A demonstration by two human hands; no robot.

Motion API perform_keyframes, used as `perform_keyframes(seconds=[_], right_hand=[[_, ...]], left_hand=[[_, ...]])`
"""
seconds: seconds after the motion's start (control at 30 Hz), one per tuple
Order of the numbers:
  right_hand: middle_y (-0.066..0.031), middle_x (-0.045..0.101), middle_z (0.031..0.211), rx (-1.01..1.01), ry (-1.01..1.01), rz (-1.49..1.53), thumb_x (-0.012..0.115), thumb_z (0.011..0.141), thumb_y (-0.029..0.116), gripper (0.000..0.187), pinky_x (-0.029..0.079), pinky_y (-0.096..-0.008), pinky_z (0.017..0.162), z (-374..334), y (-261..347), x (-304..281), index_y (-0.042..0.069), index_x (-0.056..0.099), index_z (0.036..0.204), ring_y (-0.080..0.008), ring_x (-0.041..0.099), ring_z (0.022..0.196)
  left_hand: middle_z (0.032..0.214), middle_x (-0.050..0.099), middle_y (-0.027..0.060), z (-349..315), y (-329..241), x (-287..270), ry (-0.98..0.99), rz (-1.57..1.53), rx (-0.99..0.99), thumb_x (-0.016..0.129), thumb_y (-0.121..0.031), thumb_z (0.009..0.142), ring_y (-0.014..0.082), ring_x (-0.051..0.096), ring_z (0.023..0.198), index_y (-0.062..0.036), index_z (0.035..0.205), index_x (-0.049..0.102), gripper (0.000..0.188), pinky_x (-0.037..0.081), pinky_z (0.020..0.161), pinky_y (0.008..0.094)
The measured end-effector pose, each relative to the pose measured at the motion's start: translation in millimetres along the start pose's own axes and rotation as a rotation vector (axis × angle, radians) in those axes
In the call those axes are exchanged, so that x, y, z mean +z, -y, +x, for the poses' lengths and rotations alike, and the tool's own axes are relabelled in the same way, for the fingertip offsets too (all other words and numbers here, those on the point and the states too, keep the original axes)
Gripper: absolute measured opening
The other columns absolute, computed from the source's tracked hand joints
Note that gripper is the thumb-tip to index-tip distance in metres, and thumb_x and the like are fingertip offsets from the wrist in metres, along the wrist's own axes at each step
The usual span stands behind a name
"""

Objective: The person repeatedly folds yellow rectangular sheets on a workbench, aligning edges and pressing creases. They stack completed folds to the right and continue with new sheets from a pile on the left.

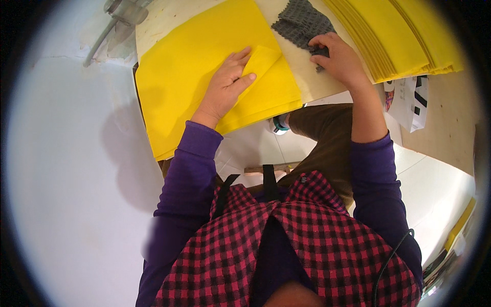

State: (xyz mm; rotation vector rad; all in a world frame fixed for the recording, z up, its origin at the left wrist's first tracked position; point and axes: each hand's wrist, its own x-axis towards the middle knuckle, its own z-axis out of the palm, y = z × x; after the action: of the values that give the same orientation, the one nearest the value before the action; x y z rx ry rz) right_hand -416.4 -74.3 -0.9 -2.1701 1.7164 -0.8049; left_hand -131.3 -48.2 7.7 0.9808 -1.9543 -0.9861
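Note:
Large yellow sheets (189, 46), fabric-like, lie stacked flat on the table. A small folded yellow piece (264, 62) rests on top, near the stack's right side. My left hand (225, 87) lies on the yellow surface, fingers stretched out and thumb apart, touching the folded piece's left edge. To the right, my right hand (340, 59) is closed on the near end of a crumpled dark grey cloth (302, 21) with a textured weave and zigzag-cut edges. The cloth's far part spreads over the bare tabletop.
Thick piles of folded yellow sheets (388, 36) stand at the far right of the table. Below them hangs a white printed bag (409, 105). A pale wall (66, 153) closes off the left side, with a grey fitting (125, 11) at the far left corner. My legs are under the table edge.

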Motion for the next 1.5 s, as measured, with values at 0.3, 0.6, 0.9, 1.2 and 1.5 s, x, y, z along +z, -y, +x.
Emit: perform_keyframes(seconds=[0.3,0.6,0.9,1.2,1.5], right_hand=[[-0.0049,0.059,0.083,0.122,-0.084,0.066,0.068,0.082,0.015,0.014,0.045,-0.0308,0.067,6.1,5.0,6.0,0.006,0.067,0.092,-0.0213,0.058,0.076],[0.0017,0.052,0.087,-0.231,0.47,0.727,0.072,0.074,0.003,0.019,0.041,-0.0216,0.071,-12.3,23.3,-4.9,0.006,0.065,0.091,-0.0087,0.049,0.078],[-0.002,0.053,0.081,-0.186,0.524,0.634,0.07,0.076,0.003,0.01,0.044,-0.0256,0.073,-11.5,34.1,5.6,0.001,0.062,0.081,-0.0156,0.055,0.08],[-0.0045,0.052,0.079,-0.266,0.384,0.535,0.066,0.08,0.004,0.009,0.043,-0.0273,0.07,-10.5,41.5,4.4,0.0,0.058,0.082,-0.0164,0.052,0.076],[-0.0051,0.051,0.078,-0.276,0.4,0.538,0.064,0.082,0.005,0.009,0.043,-0.0276,0.07,-8.6,44.8,0.9,0.0,0.057,0.083,-0.0169,0.052,0.076]], left_hand=[[0.125,0.059,0.0164,0.7,-3.6,0.4,0.003,0.002,-0.017,0.058,-0.017,0.088,0.0336,0.044,0.129,0.0024,0.105,0.064,0.026,0.027,0.111,0.0422],[0.123,0.06,0.0157,-1.9,-2.4,1.3,-0.027,-0.039,-0.032,0.061,-0.013,0.087,0.0345,0.045,0.128,0.0034,0.097,0.064,0.02,0.033,0.106,0.0396],[0.121,0.061,0.0161,-0.7,0.0,0.2,-0.015,-0.025,-0.01,0.062,-0.013,0.086,0.0346,0.046,0.127,0.0036,0.091,0.063,0.017,0.032,0.106,0.04],[0.12,0.061,0.0171,-0.6,-1.6,1.2,-0.016,0.004,-0.006,0.062,-0.015,0.087,0.0354,0.046,0.127,0.0033,0.09,0.062,0.019,0.031,0.108,0.0408],[0.121,0.061,0.0169,-0.1,0.8,1.4,-0.013,-0.018,0.02,0.062,-0.018,0.088,0.0361,0.046,0.127,0.0034,0.095,0.063,0.022,0.03,0.108,0.0418]])
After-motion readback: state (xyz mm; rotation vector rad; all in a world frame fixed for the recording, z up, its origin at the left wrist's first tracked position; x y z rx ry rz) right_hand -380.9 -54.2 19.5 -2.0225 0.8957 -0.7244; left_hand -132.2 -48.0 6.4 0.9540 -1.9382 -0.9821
